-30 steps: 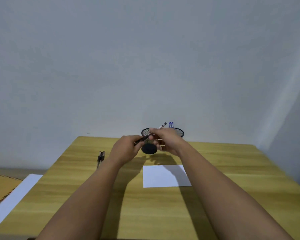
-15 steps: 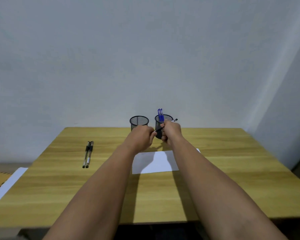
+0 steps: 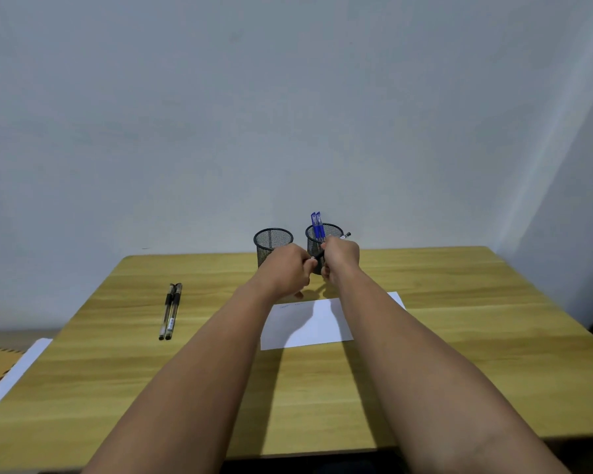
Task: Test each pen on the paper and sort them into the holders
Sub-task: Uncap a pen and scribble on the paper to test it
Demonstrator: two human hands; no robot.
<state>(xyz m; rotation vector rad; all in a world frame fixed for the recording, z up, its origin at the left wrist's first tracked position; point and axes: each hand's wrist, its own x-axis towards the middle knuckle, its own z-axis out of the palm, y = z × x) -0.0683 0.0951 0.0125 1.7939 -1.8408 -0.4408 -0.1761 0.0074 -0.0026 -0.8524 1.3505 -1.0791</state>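
**Pen held two-handed over paper, cap end in left**

Nearest: paper (image 3: pixel 305 325) on table (image 3: pixel 459 336), faint marks near far edge. Above it, left hand (image 3: pixel 283 271) pinched on one end, probably the cap; right hand (image 3: pixel 339 256) closed round pen (image 3: pixel 345 236). Beyond: empty left holder (image 3: pixel 273 246), right holder (image 3: pixel 332 234) with blue pens (image 3: pixel 316 225). Two untested pens (image 3: pixel 170 311) far left. Risk: sudden cap release jerking a hand into the holders close behind, tipping one.

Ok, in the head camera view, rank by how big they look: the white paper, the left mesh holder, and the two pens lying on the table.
1. White paper, clearly largest.
2. Left mesh holder and the two pens: similar extent, and the holder stands farther away, so no ranking.
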